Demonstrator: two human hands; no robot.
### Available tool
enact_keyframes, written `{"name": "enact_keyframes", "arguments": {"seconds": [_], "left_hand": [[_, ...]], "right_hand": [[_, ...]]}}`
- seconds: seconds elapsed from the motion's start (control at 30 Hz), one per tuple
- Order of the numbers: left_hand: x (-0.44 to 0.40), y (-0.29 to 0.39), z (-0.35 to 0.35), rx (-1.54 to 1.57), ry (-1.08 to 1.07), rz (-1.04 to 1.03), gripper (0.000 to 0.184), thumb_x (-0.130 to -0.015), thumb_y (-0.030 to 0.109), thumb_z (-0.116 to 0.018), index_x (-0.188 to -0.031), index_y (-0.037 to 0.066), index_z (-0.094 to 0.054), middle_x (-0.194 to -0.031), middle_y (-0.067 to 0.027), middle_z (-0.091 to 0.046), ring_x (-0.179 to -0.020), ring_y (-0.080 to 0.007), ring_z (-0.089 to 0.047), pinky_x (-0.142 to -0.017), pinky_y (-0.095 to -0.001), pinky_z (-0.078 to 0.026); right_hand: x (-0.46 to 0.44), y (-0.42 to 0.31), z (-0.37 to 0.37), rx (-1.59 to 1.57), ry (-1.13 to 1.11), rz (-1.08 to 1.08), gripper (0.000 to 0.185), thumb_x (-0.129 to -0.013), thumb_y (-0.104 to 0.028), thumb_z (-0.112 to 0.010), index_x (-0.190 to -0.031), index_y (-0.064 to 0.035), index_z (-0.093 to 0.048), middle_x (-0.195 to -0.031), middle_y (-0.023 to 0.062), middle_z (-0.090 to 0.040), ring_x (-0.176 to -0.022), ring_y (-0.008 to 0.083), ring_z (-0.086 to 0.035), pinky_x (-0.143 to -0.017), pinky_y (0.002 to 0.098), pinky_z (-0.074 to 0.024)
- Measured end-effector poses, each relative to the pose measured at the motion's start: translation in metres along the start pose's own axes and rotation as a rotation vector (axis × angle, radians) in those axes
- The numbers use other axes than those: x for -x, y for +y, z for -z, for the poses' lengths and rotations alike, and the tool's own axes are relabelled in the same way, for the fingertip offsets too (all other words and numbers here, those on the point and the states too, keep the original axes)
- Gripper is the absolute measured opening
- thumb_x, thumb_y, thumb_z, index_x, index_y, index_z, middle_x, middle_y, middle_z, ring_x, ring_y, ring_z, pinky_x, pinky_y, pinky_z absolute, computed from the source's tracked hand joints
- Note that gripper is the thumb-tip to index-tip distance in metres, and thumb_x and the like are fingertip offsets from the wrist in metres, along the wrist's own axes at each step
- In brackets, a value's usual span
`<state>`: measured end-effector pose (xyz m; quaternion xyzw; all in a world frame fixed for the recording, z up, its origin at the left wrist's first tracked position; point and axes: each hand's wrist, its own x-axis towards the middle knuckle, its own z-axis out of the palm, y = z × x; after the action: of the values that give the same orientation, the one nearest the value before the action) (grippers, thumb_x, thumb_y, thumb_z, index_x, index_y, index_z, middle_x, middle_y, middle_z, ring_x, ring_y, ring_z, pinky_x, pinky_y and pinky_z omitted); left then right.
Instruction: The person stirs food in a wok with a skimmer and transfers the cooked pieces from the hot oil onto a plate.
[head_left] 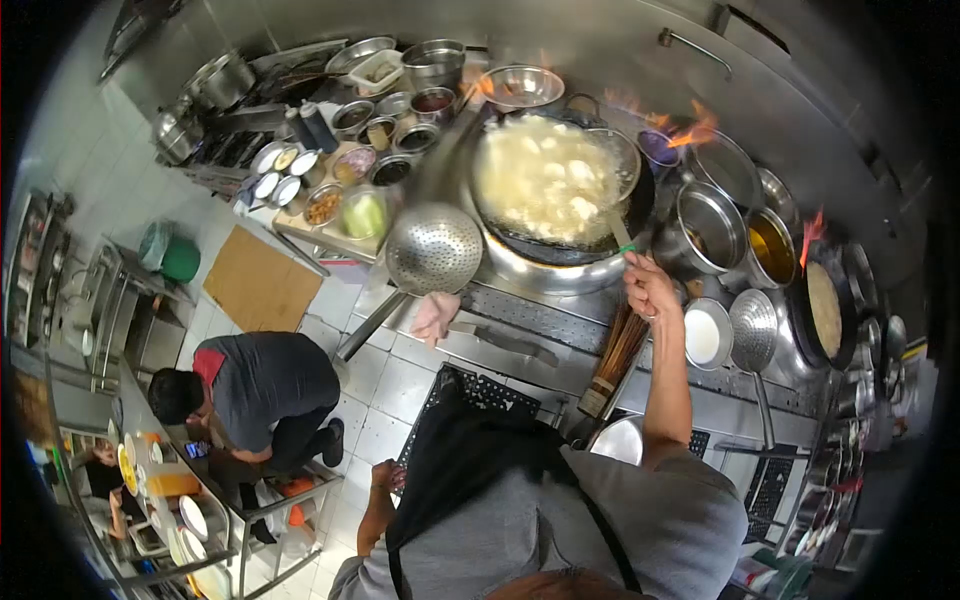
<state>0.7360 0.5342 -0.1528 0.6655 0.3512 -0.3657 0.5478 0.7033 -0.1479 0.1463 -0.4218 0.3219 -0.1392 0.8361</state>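
Observation:
My right hand (652,287) is closed round the handle of a wire strainer (618,165), whose round head is in the wok (520,250). Pale pieces (548,175) lie in bubbling, foaming oil there. Low at my side is my left hand (388,476), beside my apron; its fingers are small and hard to make out, and I cannot tell if it holds anything. A large perforated ladle (433,248) rests left of the wok, by a pink cloth (435,316). A bamboo brush (612,365) lies below my right hand.
Flames (697,125) rise behind the wok. Metal pots (710,228) and a second wok (822,310) stand right. Sauce and ingredient bowls (355,162) fill the left counter. Another person (265,385) bends beside a cart at lower left, holding a phone (197,449).

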Motion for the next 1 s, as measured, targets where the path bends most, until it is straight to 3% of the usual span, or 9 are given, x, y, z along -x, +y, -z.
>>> {"name": "enact_keyframes", "arguments": {"seconds": [0.1,0.13,0.17,0.23,0.43,0.57,0.9,0.97,1.0], "left_hand": [[-0.049,0.014,0.009,0.070,-0.137,-0.010,0.013,-0.087,0.021,-0.057,-0.085,0.008,-0.059,-0.070,-0.0074,-0.059,-0.056,-0.0219,-0.057,-0.053,-0.0423,-0.050],[-0.082,0.019,0.020,0.203,-0.364,0.085,0.014,-0.087,0.021,-0.056,-0.086,0.007,-0.058,-0.074,-0.0069,-0.059,-0.062,-0.0231,-0.059,-0.056,-0.0432,-0.050],[-0.068,0.046,-0.003,0.053,-0.119,0.069,0.012,-0.087,0.019,-0.054,-0.088,0.008,-0.058,-0.078,-0.0074,-0.060,-0.067,-0.0238,-0.061,-0.058,-0.0435,-0.051],[-0.084,0.079,-0.025,-0.017,-0.088,-0.006,0.011,-0.087,0.019,-0.053,-0.090,0.009,-0.059,-0.079,-0.0074,-0.060,-0.068,-0.0235,-0.061,-0.060,-0.0436,-0.051],[-0.115,0.145,-0.087,-0.100,-0.225,-0.131,0.013,-0.088,0.019,-0.054,-0.094,0.008,-0.057,-0.073,-0.0058,-0.059,-0.060,-0.0209,-0.060,-0.049,-0.0369,-0.043],[-0.133,0.156,-0.103,-0.255,-0.176,-0.038,0.013,-0.087,0.022,-0.055,-0.089,0.009,-0.056,-0.073,-0.0058,-0.059,-0.059,-0.0215,-0.059,-0.047,-0.0354,-0.043],[-0.169,0.148,-0.077,-0.209,-0.139,0.112,0.012,-0.084,0.015,-0.053,-0.086,0.004,-0.057,-0.067,-0.0093,-0.058,-0.044,-0.0184,-0.052,-0.038,-0.0343,-0.043],[-0.179,0.142,-0.071,-0.241,-0.166,0.116,0.011,-0.088,0.022,-0.052,-0.079,0.016,-0.053,-0.068,-0.0019,-0.054,-0.060,-0.0201,-0.056,-0.056,-0.0405,-0.045],[-0.178,0.145,-0.068,-0.199,-0.184,0.163,0.013,-0.088,0.022,-0.051,-0.076,0.017,-0.050,-0.065,-0.0013,-0.052,-0.057,-0.0203,-0.054,-0.054,-0.0390,-0.043]], "right_hand": [[-0.008,0.010,0.016,-0.149,-0.116,-0.035,0.034,-0.097,-0.005,-0.048,-0.131,-0.0099,-0.048,-0.075,0.0011,-0.051,-0.041,0.0031,-0.037,-0.029,0.0194,-0.0280],[-0.009,0.014,0.018,-0.210,-0.150,-0.035,0.033,-0.097,-0.005,-0.049,-0.130,-0.0100,-0.049,-0.075,0.0011,-0.051,-0.041,0.0030,-0.037,-0.029,0.0192,-0.0278],[-0.009,0.016,0.018,-0.268,-0.188,-0.031,0.033,-0.098,-0.005,-0.049,-0.130,-0.0101,-0.049,-0.076,0.0010,-0.051,-0.041,0.0029,-0.037,-0.029,0.0189,-0.0276],[0.001,0.021,0.008,-0.209,-0.125,0.022,0.031,-0.097,-0.005,-0.049,-0.128,-0.0093,-0.050,-0.073,0.0006,-0.050,-0.039,0.0023,-0.035,-0.027,0.0188,-0.0257],[0.038,0.019,-0.025,0.231,0.077,0.186,0.036,-0.097,-0.007,-0.049,-0.133,-0.0075,-0.048,-0.067,0.0006,-0.051,-0.034,0.0045,-0.033,-0.027,0.0220,-0.0272],[0.052,0.010,-0.046,0.469,0.249,0.267,0.044,-0.097,-0.005,-0.050,-0.141,-0.0049,-0.044,-0.064,0.0009,-0.049,-0.034,0.0057,-0.033,-0.028,0.0232,-0.0273],[0.040,-0.041,-0.084,0.275,0.214,0.324,0.042,-0.098,-0.004,-0.047,-0.140,-0.0045,-0.042,-0.071,0.0019,-0.051,-0.036,0.0056,-0.034,-0.029,0.0219,-0.0288],[0.024,-0.050,-0.102,0.289,0.214,0.307,0.040,-0.097,-0.005,-0.048,-0.137,-0.0042,-0.044,-0.071,0.0020,-0.051,-0.036,0.0059,-0.034,-0.029,0.0219,-0.0286],[0.013,-0.055,-0.113,0.301,0.211,0.301,0.038,-0.097,-0.005,-0.049,-0.135,-0.0041,-0.045,-0.071,0.0019,-0.051,-0.036,0.0062,-0.034,-0.029,0.0220,-0.0286]]}}
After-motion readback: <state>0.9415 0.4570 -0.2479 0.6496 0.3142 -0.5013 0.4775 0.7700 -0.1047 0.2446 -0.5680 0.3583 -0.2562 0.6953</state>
